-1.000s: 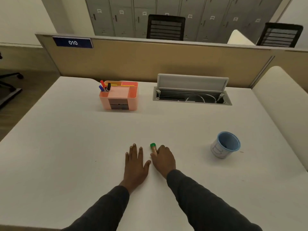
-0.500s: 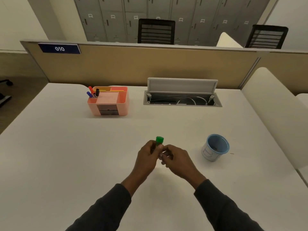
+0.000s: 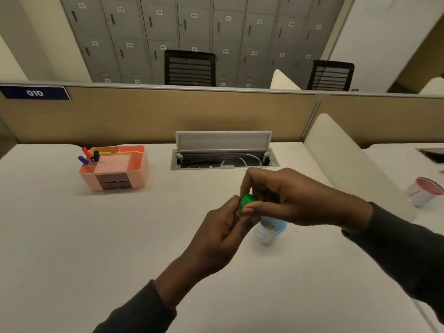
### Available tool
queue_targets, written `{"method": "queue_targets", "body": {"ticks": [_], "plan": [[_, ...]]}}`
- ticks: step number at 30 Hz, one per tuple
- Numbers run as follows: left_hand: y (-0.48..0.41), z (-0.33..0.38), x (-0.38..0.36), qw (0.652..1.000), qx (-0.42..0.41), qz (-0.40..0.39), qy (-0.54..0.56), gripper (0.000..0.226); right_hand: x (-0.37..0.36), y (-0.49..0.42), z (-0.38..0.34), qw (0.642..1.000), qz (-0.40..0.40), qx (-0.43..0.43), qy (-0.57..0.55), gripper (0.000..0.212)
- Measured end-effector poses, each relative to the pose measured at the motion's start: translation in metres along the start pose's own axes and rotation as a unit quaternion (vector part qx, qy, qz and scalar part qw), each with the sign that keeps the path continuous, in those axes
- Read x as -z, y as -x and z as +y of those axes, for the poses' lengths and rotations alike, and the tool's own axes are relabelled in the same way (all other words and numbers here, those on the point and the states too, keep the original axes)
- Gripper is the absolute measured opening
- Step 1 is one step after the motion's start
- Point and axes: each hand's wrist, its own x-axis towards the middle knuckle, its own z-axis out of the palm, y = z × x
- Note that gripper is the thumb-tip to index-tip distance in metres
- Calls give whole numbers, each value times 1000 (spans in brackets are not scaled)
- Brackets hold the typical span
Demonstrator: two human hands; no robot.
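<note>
Both left hand (image 3: 216, 236) and right hand (image 3: 298, 200), earlier on the table (image 3: 72, 236), now pinch the green-capped stick (image 3: 247, 201) above the blue cup (image 3: 270, 234).

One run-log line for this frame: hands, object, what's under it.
left hand: grips green-capped item from below | right hand: pinches its cap | item: lifted off table, over blue cup in view | pink organiser: untouched

Shows only the green cap (image 3: 247, 201) of an item buried under left grip (image 3: 223, 236) and right grip (image 3: 290, 200). Hides the far rim of the blue cup (image 3: 270, 234) behind the right grip. Leaves locker labels (image 3: 194, 15) too small to read.
</note>
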Motion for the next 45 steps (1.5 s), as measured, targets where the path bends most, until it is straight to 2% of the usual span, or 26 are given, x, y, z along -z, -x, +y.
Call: {"method": "queue_targets", "body": {"ticks": [3, 6, 10, 17, 23, 26, 32, 38, 41, 45], "plan": [[-6, 11, -10, 1000, -20, -5, -6, 27, 22, 6, -4, 999, -32, 12, 8, 18], [-11, 19, -25, 998, -45, 29, -18, 14, 37, 9, -10, 999, -25, 20, 34, 25], [-12, 26, -33, 998, -58, 28, 0, 28, 47, 14, -13, 997, -52, 27, 59, 22], [-19, 22, -36, 997, -75, -3, 8, 22, 59, 19, -12, 990, -97, 32, 100, 17], [-17, 12, -43, 996, -62, 56, -28, 12, 65, 19, -14, 992, -19, -28, 124, 29], [-11, 4, -43, 996, -52, 65, -33, 25, 76, 23, -10, 995, -29, -45, 83, 25], [-16, 2, -50, 997, -42, 61, 13, 17, 51, 27, 8, 992, -23, -113, -49, 32], [-23, -4, -56, 996, -35, 52, 56, 14, 23, 37, 37, 969, 39, -154, -187, 29], [-28, -15, -61, 996, -14, 43, 74, 10, 4, 41, 50, 936, 95, -168, -295, 28], [-37, -36, -67, 996, 17, 35, 79, 11, -28, 47, 67, 859, 181, -186, -442, 31]]}}
